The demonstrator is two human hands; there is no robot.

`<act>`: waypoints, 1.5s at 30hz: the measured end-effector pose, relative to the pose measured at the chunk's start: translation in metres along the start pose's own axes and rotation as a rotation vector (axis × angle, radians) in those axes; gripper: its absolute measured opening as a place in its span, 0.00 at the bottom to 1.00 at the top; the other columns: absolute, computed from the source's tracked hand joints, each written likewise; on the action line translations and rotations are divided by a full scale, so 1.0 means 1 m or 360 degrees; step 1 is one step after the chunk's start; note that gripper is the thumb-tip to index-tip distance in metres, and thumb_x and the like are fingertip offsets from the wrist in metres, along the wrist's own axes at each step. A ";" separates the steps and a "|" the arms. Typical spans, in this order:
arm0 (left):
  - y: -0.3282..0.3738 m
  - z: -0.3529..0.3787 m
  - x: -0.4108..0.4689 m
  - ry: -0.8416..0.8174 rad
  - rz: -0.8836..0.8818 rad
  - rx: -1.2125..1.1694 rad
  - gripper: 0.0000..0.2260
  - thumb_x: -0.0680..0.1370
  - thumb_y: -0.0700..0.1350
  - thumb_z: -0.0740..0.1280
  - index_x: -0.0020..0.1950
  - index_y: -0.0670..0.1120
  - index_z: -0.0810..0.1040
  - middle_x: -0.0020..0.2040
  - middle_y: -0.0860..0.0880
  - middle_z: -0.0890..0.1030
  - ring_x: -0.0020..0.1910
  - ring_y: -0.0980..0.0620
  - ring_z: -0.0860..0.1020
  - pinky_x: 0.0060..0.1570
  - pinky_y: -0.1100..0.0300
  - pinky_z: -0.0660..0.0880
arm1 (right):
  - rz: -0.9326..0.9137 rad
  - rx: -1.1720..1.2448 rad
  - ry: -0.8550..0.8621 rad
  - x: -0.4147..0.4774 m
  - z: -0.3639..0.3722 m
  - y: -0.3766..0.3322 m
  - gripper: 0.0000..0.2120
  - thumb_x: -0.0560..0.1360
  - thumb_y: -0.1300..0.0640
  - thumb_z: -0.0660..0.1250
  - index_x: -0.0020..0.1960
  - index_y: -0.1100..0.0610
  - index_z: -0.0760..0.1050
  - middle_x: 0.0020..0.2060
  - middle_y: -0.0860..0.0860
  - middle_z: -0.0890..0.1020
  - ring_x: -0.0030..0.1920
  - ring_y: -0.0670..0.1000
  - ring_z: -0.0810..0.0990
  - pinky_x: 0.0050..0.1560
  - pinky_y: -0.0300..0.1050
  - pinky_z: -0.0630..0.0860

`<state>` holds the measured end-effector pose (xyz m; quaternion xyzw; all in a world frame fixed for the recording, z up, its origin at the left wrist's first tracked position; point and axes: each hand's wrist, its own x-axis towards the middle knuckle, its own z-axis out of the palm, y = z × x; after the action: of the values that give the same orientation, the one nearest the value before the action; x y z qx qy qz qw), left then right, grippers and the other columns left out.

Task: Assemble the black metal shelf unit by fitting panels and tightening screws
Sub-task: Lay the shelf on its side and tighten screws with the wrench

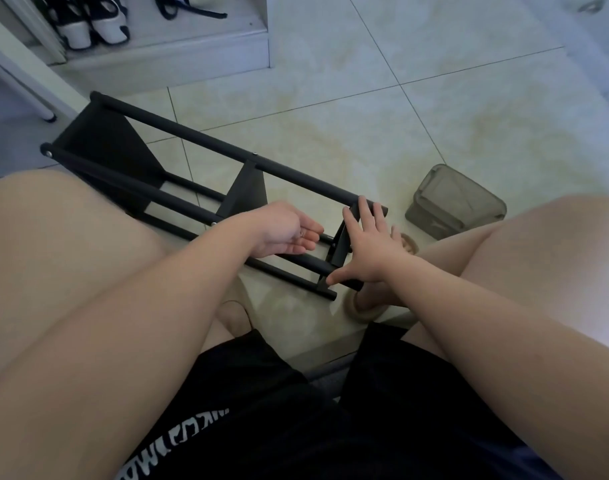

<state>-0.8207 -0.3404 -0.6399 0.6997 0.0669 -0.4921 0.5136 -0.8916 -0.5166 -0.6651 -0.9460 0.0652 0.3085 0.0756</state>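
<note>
White block letters (178, 441) run along the hem of the person's black shorts (296, 410). They are cut off by the frame edge and seen at an angle, so no word can be read. No other writing or brand shows.

The black metal shelf unit (199, 140) lies on its side on the pale tiled floor (434, 116), running from the far left toward the near middle, between the person's bare knees. Small silver screw heads (255, 154) dot its tubes. A middle panel (247, 188) sits fitted between the tubes.

The right hand (369, 247) is spread wide, fingers straight, pressing flat on the end panel (340, 244) at the near end of the unit, with the thumb reaching to a lower tube. The left hand (289, 230) hovers just beside it, palm up and loosely cupped. Something small and silvery glints in the palm, too small to name.

A grey-green fabric pouch (455, 202) sits on the floor just right of the unit's near end. A beige slipper (362, 308) lies under the right forearm, partly hidden by it. At the floor's far left edge, black-and-white sneakers (91, 22) stand on a white ledge (192, 53).
</note>
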 end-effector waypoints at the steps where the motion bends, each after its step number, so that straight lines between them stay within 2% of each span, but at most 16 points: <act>1: -0.001 -0.002 0.000 -0.0045 -0.0009 -0.0019 0.19 0.79 0.27 0.51 0.55 0.40 0.79 0.47 0.46 0.81 0.44 0.53 0.81 0.42 0.64 0.78 | 0.0000 0.0001 -0.0002 0.000 0.000 0.000 0.70 0.59 0.27 0.77 0.82 0.50 0.34 0.79 0.50 0.29 0.79 0.57 0.29 0.77 0.69 0.45; 3: -0.001 -0.004 0.000 -0.0125 -0.0017 -0.0106 0.18 0.80 0.26 0.53 0.59 0.40 0.77 0.49 0.46 0.82 0.47 0.53 0.83 0.43 0.63 0.81 | 0.0002 0.0004 -0.0005 0.001 0.000 0.000 0.70 0.59 0.27 0.77 0.82 0.50 0.34 0.79 0.50 0.29 0.79 0.57 0.29 0.77 0.69 0.45; 8: -0.003 -0.003 0.001 -0.0193 -0.0015 -0.0310 0.10 0.82 0.29 0.58 0.53 0.38 0.78 0.42 0.44 0.87 0.44 0.50 0.86 0.41 0.60 0.82 | 0.0003 0.0023 -0.0011 0.001 0.000 0.000 0.70 0.59 0.28 0.77 0.82 0.49 0.35 0.79 0.50 0.29 0.79 0.57 0.29 0.77 0.69 0.45; 15: -0.006 -0.005 0.009 -0.0169 0.0057 -0.0290 0.04 0.79 0.36 0.69 0.53 0.38 0.79 0.43 0.43 0.87 0.46 0.48 0.86 0.39 0.59 0.82 | 0.0005 -0.0002 -0.0042 0.002 -0.005 0.000 0.69 0.60 0.28 0.77 0.82 0.50 0.35 0.79 0.51 0.29 0.80 0.58 0.30 0.77 0.70 0.46; 20: -0.009 -0.009 0.031 0.0027 0.0150 0.0144 0.01 0.78 0.41 0.72 0.47 0.44 0.82 0.38 0.49 0.85 0.38 0.54 0.84 0.37 0.63 0.80 | -0.0001 -0.0040 -0.0049 0.005 -0.007 0.004 0.72 0.59 0.25 0.75 0.81 0.51 0.32 0.80 0.50 0.30 0.80 0.57 0.31 0.78 0.69 0.47; 25: 0.003 -0.019 0.066 -0.0028 0.0152 0.0680 0.02 0.77 0.44 0.73 0.45 0.50 0.85 0.39 0.53 0.86 0.35 0.60 0.81 0.34 0.66 0.74 | -0.0016 -0.0069 -0.0001 0.007 -0.001 0.011 0.74 0.57 0.20 0.70 0.81 0.55 0.30 0.80 0.48 0.30 0.80 0.54 0.32 0.78 0.67 0.47; 31: 0.014 -0.012 0.110 -0.0373 -0.0099 0.0833 0.05 0.77 0.47 0.73 0.50 0.47 0.85 0.44 0.52 0.87 0.38 0.60 0.83 0.35 0.67 0.74 | -0.0029 -0.0076 -0.0034 0.009 -0.002 0.012 0.73 0.58 0.19 0.68 0.81 0.55 0.29 0.79 0.48 0.28 0.80 0.54 0.30 0.79 0.67 0.46; 34: 0.014 -0.005 0.129 -0.0582 -0.0304 0.0937 0.05 0.77 0.45 0.72 0.52 0.48 0.84 0.42 0.53 0.87 0.38 0.60 0.82 0.38 0.65 0.73 | -0.0037 -0.0051 -0.0039 0.009 -0.002 0.012 0.73 0.59 0.21 0.70 0.80 0.55 0.29 0.78 0.47 0.27 0.79 0.54 0.29 0.78 0.67 0.45; 41: 0.016 0.010 0.153 -0.1035 -0.0698 0.1004 0.04 0.78 0.39 0.69 0.47 0.46 0.83 0.40 0.51 0.85 0.35 0.57 0.80 0.35 0.65 0.71 | -0.0042 -0.0057 -0.0019 0.008 -0.002 0.010 0.73 0.59 0.21 0.70 0.80 0.55 0.28 0.77 0.48 0.26 0.79 0.55 0.29 0.78 0.67 0.44; 45: 0.013 0.018 0.160 -0.1163 -0.0833 0.1012 0.05 0.78 0.39 0.68 0.46 0.45 0.83 0.40 0.50 0.85 0.34 0.57 0.80 0.34 0.66 0.70 | -0.0054 -0.0065 -0.0020 0.009 -0.002 0.011 0.73 0.59 0.21 0.69 0.79 0.56 0.27 0.77 0.50 0.26 0.79 0.57 0.30 0.78 0.69 0.45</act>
<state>-0.7429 -0.4260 -0.7520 0.5640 -0.0959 -0.8103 0.1272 -0.8852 -0.5287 -0.6702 -0.9464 0.0424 0.3143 0.0617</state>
